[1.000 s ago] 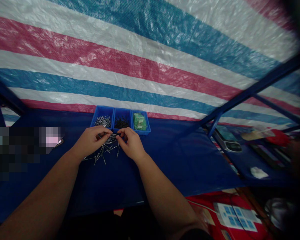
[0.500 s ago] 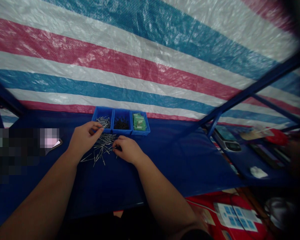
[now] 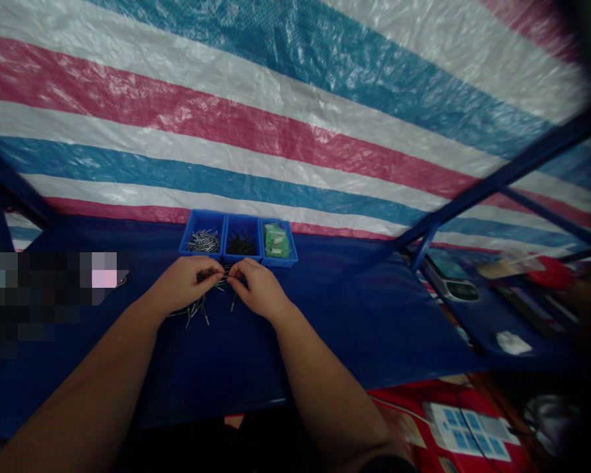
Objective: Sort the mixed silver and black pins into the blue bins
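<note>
My left hand [image 3: 190, 284] and my right hand [image 3: 259, 289] are both closed in a pinch, fingertips almost meeting above a loose pile on the table. What they pinch is too small and hidden to make out. The pile is of thin silver blind rivets [image 3: 196, 310], partly covered by my hands. One rivet [image 3: 233, 302] lies apart below my right fingers. Just behind stand three joined blue bins: the left bin [image 3: 184, 244] holds silver rivets [image 3: 204, 241], the middle bin holds small dark pieces [image 3: 241, 243], the right bin holds green packets [image 3: 276, 242].
Blue sheeting covers the table [image 3: 345, 309]. A striped tarp [image 3: 276, 144] hangs behind it, with blue frame bars [image 3: 497, 177] on the right. A digital scale [image 3: 456, 287] and white crumpled material [image 3: 513, 342] lie on the right-hand surface. A blurred-out area covers the left.
My left hand has moved down and right from the left bin's front edge. My right hand has shifted slightly up, so the fingertips now nearly meet over the pile.
</note>
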Motion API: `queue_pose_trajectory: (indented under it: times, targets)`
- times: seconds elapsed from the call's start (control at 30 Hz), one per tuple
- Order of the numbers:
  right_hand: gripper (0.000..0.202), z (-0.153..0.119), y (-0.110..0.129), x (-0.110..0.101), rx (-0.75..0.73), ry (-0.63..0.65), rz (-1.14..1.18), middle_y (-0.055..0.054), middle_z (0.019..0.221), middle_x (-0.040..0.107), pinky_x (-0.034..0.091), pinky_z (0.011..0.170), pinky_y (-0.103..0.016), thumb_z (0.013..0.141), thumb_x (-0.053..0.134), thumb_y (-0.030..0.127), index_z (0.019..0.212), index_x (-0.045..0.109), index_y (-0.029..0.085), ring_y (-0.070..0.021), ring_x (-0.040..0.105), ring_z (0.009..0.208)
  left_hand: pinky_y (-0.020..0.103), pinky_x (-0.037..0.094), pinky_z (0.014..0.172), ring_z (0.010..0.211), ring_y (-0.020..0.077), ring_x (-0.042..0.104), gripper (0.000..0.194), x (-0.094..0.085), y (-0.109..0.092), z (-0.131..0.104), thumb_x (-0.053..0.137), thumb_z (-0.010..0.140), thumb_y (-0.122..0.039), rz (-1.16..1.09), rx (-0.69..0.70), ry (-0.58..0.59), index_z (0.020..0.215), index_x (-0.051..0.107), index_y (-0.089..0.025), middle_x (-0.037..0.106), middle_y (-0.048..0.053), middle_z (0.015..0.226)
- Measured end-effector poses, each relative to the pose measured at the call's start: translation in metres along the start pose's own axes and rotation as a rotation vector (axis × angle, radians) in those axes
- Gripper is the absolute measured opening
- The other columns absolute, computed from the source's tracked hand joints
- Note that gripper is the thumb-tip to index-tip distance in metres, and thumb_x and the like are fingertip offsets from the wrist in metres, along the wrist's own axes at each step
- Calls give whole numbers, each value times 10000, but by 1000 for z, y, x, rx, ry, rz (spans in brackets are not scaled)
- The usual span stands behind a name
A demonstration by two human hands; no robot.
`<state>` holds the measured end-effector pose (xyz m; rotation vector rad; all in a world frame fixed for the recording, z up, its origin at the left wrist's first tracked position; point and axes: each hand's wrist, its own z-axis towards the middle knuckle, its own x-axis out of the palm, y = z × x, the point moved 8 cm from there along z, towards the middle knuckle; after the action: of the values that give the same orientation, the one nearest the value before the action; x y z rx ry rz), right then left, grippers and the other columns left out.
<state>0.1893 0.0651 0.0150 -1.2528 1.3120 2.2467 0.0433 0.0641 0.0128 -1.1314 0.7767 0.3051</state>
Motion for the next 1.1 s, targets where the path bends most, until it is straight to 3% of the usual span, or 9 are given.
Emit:
queue_pose_trajectory:
  times: [0.13,0.27,0.4,0.53,0.63,0.73,0.9,1.0,1.1]
  targets:
    - [49,1,0,-4,12,-40,43,-39,959,634,446,781,-276,953,595,233,959,628,196,-159,588,876,260,476,619,693,154,649,209,-1,-1,0,585,931,-345,7,7,4,998,748,-231,732,18,858]
    - [83,1,1,-11,14,-117,102,-30,904,619,449,763,-274,958,584,241,983,647,194,-154,580,831,277,503,681,772,169,670,230,-9,-5,0,556,954,-338,34,45,-70,1013,745,-220,746,39,944]
    - [153,1,-1,-15,10,-177,148,-24,883,613,453,748,-273,940,593,228,1079,639,184,-149,574,792,279,523,689,820,180,680,245,-30,-6,-4,568,953,-356,62,25,-313,1026,746,-205,749,59,1002]
    - [158,2,-3,-14,12,-171,150,-15,865,605,447,726,-267,928,594,218,1076,640,186,-143,563,765,271,522,650,768,166,677,245,-52,4,-16,587,945,-353,81,-112,-609,1068,743,-209,744,45,979]
    - [128,2,-3,-11,12,-138,131,-15,859,614,438,715,-264,917,607,217,1033,651,187,-141,559,760,309,538,736,805,181,675,284,-61,11,-20,635,904,-326,176,-189,-707,1152,718,-214,729,48,1023]
    - [74,2,-4,-9,30,-73,101,-11,838,631,420,692,-258,902,626,215,961,661,190,-136,556,745,343,525,808,783,179,633,274,-63,10,-18,657,869,-272,272,-175,-708,1128,725,-213,696,48,1007]
    - [63,1,-6,-16,53,-48,118,6,746,621,387,625,-249,896,621,224,863,665,194,-119,529,660,298,482,673,665,147,563,138,-53,8,-11,618,868,-225,238,-110,-595,936,735,-202,661,23,907]
    - [104,-1,-8,-30,34,-179,190,15,693,592,407,611,-250,912,601,264,867,662,192,-117,528,626,286,474,663,690,148,589,132,-45,9,-8,611,864,-210,217,-87,-503,924,728,-197,678,21,925]
    - [149,-10,-9,-57,23,-418,254,17,666,568,434,590,-263,925,600,325,877,657,196,-121,518,594,292,483,698,741,165,614,140,-44,10,-7,608,862,-203,234,-80,-481,936,727,-191,686,28,930]
